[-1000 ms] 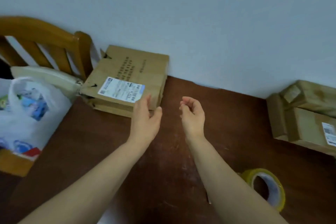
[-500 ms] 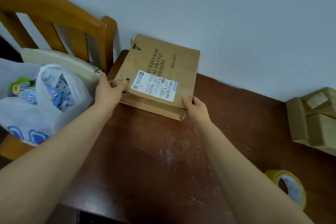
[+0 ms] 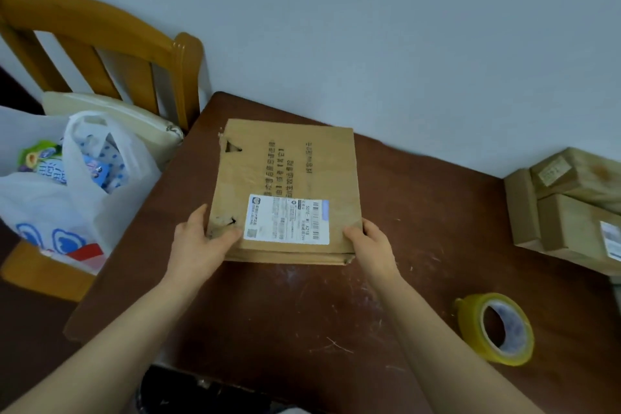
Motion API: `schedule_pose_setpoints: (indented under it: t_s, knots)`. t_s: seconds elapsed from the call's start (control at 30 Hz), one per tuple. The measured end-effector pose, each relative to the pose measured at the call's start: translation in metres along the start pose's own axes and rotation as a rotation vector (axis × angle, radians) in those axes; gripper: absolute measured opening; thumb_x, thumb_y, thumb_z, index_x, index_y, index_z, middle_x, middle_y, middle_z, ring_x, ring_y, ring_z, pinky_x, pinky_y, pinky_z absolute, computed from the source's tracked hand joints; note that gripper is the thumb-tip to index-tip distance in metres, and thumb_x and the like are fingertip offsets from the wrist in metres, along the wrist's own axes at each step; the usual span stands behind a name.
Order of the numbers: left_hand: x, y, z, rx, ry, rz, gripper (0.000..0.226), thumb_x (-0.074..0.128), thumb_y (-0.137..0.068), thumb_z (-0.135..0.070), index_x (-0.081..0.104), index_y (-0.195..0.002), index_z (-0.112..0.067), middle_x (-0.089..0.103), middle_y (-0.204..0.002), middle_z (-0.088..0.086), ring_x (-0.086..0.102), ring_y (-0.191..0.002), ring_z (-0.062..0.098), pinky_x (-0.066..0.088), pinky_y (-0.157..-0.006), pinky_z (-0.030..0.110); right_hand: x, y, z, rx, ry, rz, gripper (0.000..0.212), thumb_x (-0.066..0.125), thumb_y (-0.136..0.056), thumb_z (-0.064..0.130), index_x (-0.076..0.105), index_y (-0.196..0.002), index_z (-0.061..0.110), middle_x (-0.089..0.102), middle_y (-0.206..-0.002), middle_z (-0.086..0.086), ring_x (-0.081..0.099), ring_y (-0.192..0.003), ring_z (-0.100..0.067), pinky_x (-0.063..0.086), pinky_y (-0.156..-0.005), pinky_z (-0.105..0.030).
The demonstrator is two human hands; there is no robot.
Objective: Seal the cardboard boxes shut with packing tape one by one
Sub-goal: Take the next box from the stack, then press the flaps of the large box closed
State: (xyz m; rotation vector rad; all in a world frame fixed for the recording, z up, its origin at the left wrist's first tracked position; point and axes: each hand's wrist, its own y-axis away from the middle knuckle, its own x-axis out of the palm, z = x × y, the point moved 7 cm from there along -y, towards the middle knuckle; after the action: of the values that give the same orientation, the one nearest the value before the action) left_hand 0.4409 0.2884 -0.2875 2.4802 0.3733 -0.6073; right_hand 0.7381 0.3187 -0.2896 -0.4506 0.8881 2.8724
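Note:
A flat brown cardboard box [image 3: 289, 175] with a white shipping label lies on the dark wooden table [image 3: 302, 312], near its far left corner. My left hand [image 3: 198, 242] grips the box's near left corner, thumb on top. My right hand [image 3: 369, 245] grips the near right corner. A roll of yellow packing tape [image 3: 497, 329] lies on the table to the right of my right forearm, untouched.
Several taped cardboard boxes [image 3: 571, 212] are stacked at the table's right edge. A wooden chair [image 3: 100, 54] stands left of the table and holds a white plastic bag [image 3: 67, 191] and a cream cushion. A pale wall runs behind the table.
Both hands reached the flat box, took it by its corners and drew it from the chair-side corner toward the middle of the table, turning it square to me.

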Motion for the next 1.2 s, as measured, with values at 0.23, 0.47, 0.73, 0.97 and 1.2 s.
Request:
schedule_pose_setpoints:
  t_s: [0.23, 0.47, 0.73, 0.97, 1.2]
  knots:
    - [0.005, 0.06, 0.031, -0.08, -0.123, 0.069, 0.079, 0.079, -0.075, -0.033, 0.041, -0.138, -0.006, 0.051, -0.132, 0.016, 0.047, -0.123, 0.03, 0.043, -0.1, 0.045, -0.017, 0.027, -0.015, -0.04, 0.235, 0.04, 0.055, 0.055, -0.084, 0.029, 0.043, -0.137, 0.02, 0.057, -0.102, 0.014, 0.057, -0.092, -0.005, 0.052, -0.085, -0.035]
    - [-0.007, 0.02, -0.018, 0.08, -0.095, -0.115, 0.105, 0.077, -0.077, -0.036, 0.009, -0.152, -0.006, 0.014, -0.159, 0.011, 0.018, -0.145, 0.026, 0.02, -0.117, 0.04, 0.002, 0.023, 0.02, -0.226, 0.425, 0.015, 0.061, 0.057, -0.088, 0.032, 0.035, -0.141, 0.012, 0.041, -0.143, -0.007, 0.044, -0.126, -0.024, 0.042, -0.101, -0.045]
    - [-0.001, -0.004, -0.039, 0.354, -0.162, -0.061, 0.084, 0.064, -0.089, -0.027, 0.011, -0.154, -0.022, 0.018, -0.159, -0.003, 0.024, -0.143, 0.018, 0.024, -0.115, 0.038, 0.024, 0.015, 0.034, -0.261, 0.621, -0.001, 0.078, 0.05, -0.095, 0.037, 0.003, -0.152, 0.012, 0.019, -0.157, -0.006, 0.027, -0.141, -0.025, 0.029, -0.112, -0.047]
    - [0.007, -0.009, -0.029, 0.394, -0.307, -0.014, 0.08, 0.049, -0.097, -0.035, -0.005, -0.153, -0.015, -0.017, -0.159, -0.005, -0.01, -0.145, 0.009, 0.002, -0.118, 0.031, 0.054, 0.019, 0.059, -0.496, 0.884, -0.106, 0.075, 0.039, -0.098, 0.038, -0.006, -0.152, 0.011, -0.008, -0.161, -0.004, -0.007, -0.147, -0.018, -0.008, -0.115, -0.042]
    - [0.0, -0.008, -0.028, 0.393, -0.091, 0.019, 0.06, 0.034, -0.1, -0.009, 0.005, -0.153, -0.015, -0.004, -0.16, -0.007, -0.003, -0.136, -0.008, -0.004, -0.099, -0.004, 0.073, 0.013, 0.046, -0.506, 1.104, -0.134, 0.067, 0.019, -0.099, 0.049, 0.0, -0.153, 0.016, -0.009, -0.161, -0.002, -0.016, -0.146, -0.015, -0.021, -0.109, -0.048]
